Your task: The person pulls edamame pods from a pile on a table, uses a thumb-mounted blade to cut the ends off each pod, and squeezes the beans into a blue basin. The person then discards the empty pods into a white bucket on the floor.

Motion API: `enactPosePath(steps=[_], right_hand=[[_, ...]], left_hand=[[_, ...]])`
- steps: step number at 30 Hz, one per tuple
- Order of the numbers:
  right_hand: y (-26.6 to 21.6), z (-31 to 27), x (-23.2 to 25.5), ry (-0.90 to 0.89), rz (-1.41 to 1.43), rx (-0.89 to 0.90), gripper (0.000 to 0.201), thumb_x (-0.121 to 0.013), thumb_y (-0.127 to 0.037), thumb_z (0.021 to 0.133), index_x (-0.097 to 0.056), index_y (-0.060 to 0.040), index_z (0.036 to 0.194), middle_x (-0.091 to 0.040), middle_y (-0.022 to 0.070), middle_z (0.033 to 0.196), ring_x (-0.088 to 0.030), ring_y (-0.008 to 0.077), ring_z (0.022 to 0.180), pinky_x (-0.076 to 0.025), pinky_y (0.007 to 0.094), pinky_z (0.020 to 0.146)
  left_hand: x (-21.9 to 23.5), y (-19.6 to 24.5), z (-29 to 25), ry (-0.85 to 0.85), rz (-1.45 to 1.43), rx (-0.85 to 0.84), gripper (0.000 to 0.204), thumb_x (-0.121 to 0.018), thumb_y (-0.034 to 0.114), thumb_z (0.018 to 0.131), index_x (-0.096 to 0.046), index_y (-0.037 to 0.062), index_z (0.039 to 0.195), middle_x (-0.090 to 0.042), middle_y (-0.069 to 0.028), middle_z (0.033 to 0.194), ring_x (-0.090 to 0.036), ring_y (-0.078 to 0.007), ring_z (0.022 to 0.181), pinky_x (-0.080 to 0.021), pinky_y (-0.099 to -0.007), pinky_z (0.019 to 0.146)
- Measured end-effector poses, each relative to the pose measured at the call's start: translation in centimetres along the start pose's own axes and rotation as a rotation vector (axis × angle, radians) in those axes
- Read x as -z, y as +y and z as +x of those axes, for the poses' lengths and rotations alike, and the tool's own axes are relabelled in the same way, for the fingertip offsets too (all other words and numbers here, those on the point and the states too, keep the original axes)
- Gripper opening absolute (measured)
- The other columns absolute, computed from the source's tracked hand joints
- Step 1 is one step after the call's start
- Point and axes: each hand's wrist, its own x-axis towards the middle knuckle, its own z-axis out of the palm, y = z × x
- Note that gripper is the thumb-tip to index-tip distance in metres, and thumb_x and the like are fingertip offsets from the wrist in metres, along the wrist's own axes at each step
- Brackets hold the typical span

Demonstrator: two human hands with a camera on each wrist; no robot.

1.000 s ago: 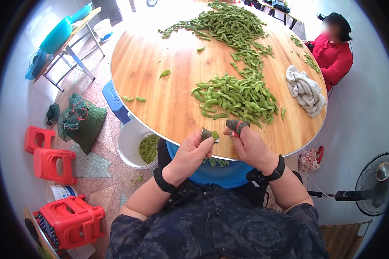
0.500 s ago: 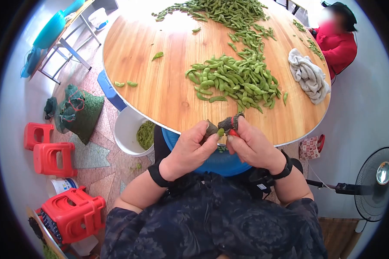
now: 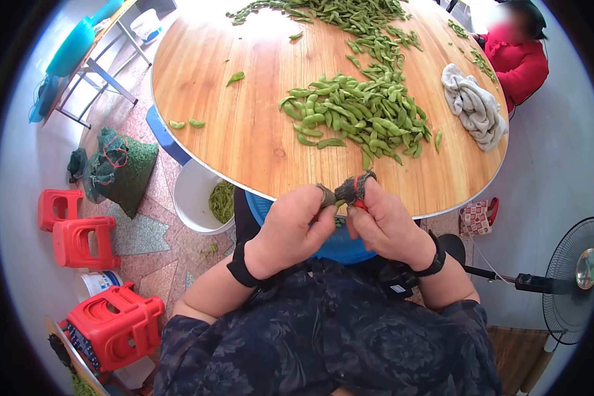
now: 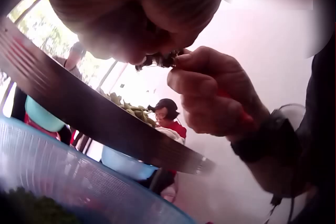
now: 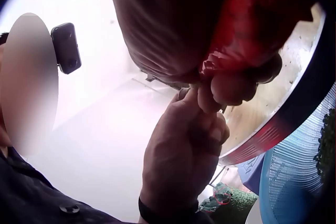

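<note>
At the near edge of the round wooden table (image 3: 211,132), both hands meet fingertip to fingertip. My left hand (image 3: 289,224) pinches a green soybean pod (image 3: 340,204) between thumb and wrapped forefinger. My right hand (image 3: 388,221) grips its other end; a dark wrap tied with red covers a finger, and red also shows beneath it. The fingers hide most of the pod. Below them is a blue basin (image 3: 343,252), with green contents showing in the right wrist view. Just beyond the hands, a heap of pods (image 3: 366,119) lies on the tabletop.
A white bucket (image 3: 186,201) holding green matter stands left of the legs. Red stools (image 3: 86,241) and a tied green sack (image 3: 129,171) are farther left. A crumpled cloth (image 3: 472,109) lies at the table's right. A fan (image 3: 577,284) and a seated person (image 3: 518,69) are also right.
My hands were apart with the pod in the left one; the right hand has come in and joined it at the pod. The head view has tilted, shifting the table upward.
</note>
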Motion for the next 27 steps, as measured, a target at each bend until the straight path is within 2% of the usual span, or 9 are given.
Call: enactPosePath(steps=[4, 10, 11, 14, 17, 21, 24, 26, 27], right_hand=[[0.4, -0.1, -0.2, -0.009, 0.03, 0.055, 0.013, -0.045, -0.005, 0.091, -0.045, -0.003, 0.104, -0.053, 0.0074, 0.062, -0.056, 0.0204, 0.052, -0.044, 0.0342, 0.048], [-0.3, -0.2, 0.7, -0.166, 0.282, -0.203, 0.013, -0.046, -0.007, 0.092, -0.045, -0.0047, 0.104, -0.052, 0.0054, 0.064, -0.056, 0.0165, 0.053, -0.044, 0.0341, 0.046], [-0.2, -0.2, 0.6, -0.156, 0.204, -0.186, 0.014, -0.047, -0.007, 0.091, -0.044, -0.0045, 0.105, -0.053, 0.0089, 0.063, -0.058, 0.0221, 0.052, -0.044, 0.0369, 0.047], [1.0, -0.3, -0.3, 0.041, -0.237, 0.222, 0.016, -0.049, -0.008, 0.091, -0.043, -0.0039, 0.105, -0.053, 0.0187, 0.064, -0.058, 0.0375, 0.057, -0.045, 0.0429, 0.051], [1.0, -0.5, -0.7, 0.088, -0.238, 0.139, 0.016, -0.05, -0.008, 0.089, -0.042, -0.0038, 0.104, -0.052, 0.0262, 0.067, -0.054, 0.0471, 0.066, -0.045, 0.0474, 0.056], [1.0, -0.4, -1.3, 0.131, -0.164, 0.125, 0.012, -0.047, -0.007, 0.09, -0.042, -0.0027, 0.1, -0.054, 0.0208, 0.065, -0.057, 0.0398, 0.058, -0.045, 0.0445, 0.052], [0.7, -0.1, -1.0, -0.059, 0.431, -0.233, 0.009, -0.042, -0.006, 0.091, -0.042, -0.0005, 0.098, -0.053, 0.0108, 0.062, -0.056, 0.0212, 0.048, -0.044, 0.0373, 0.046], [1.4, -0.5, -1.3, -0.024, 0.336, -0.109, 0.009, -0.044, -0.005, 0.091, -0.042, -0.0006, 0.098, -0.053, 0.0124, 0.062, -0.056, 0.0249, 0.048, -0.044, 0.0386, 0.046], [1.7, -0.6, -1.5, 0.006, 0.234, 0.013, 0.009, -0.045, -0.004, 0.09, -0.042, -0.0006, 0.097, -0.053, 0.0139, 0.061, -0.057, 0.0287, 0.049, -0.044, 0.0399, 0.046]], left_hand=[[0.2, -0.5, -0.2, -0.194, -0.698, 0.501, 0.012, -0.057, 0.011, 0.094, -0.052, 0.0038, 0.085, -0.05, 0.0001, 0.068, -0.047, -0.0115, 0.059, -0.038, -0.0283, 0.053], [0.6, -0.3, 0.1, -0.264, -1.212, 0.785, 0.013, -0.056, 0.012, 0.095, -0.052, 0.0038, 0.086, -0.049, 0.0006, 0.067, -0.045, -0.0097, 0.059, -0.038, -0.0275, 0.054], [0.5, 0.1, 0.0, -0.268, -1.211, 0.791, 0.013, -0.056, 0.012, 0.095, -0.052, 0.0038, 0.086, -0.049, 0.0006, 0.067, -0.045, -0.0097, 0.059, -0.038, -0.0275, 0.054], [-0.6, 0.7, -0.6, -0.058, 0.08, 0.051, 0.017, -0.065, 0.004, 0.081, -0.048, 0.003, 0.082, -0.047, -0.0141, 0.067, -0.05, -0.0301, 0.06, -0.041, -0.0391, 0.055], [-0.9, 0.6, -0.3, 0.019, 0.262, -0.207, 0.018, -0.065, -0.002, 0.077, -0.049, 0.0012, 0.083, -0.047, -0.0134, 0.068, -0.049, -0.0331, 0.058, -0.039, -0.0389, 0.051], [-1.2, 0.6, -0.5, -0.002, 0.31, -0.254, 0.022, -0.065, -0.006, 0.073, -0.047, 0.0022, 0.082, -0.047, -0.0137, 0.069, -0.048, -0.0347, 0.059, -0.039, -0.0401, 0.051], [-0.9, 0.3, -0.7, -0.05, 0.357, -0.249, 0.019, -0.066, 0.0, 0.078, -0.049, 0.0023, 0.085, -0.047, -0.0116, 0.069, -0.051, -0.0266, 0.061, -0.043, -0.0377, 0.058], [-0.5, 0.8, -1.1, -0.124, -0.116, 0.265, 0.013, -0.063, 0.007, 0.088, -0.051, 0.003, 0.089, -0.049, -0.0057, 0.071, -0.048, -0.0143, 0.061, -0.041, -0.0294, 0.058], [-0.3, 0.7, -1.2, -0.124, -0.11, 0.268, 0.013, -0.063, 0.007, 0.088, -0.051, 0.003, 0.089, -0.049, -0.0057, 0.071, -0.048, -0.0143, 0.061, -0.041, -0.0294, 0.058]])
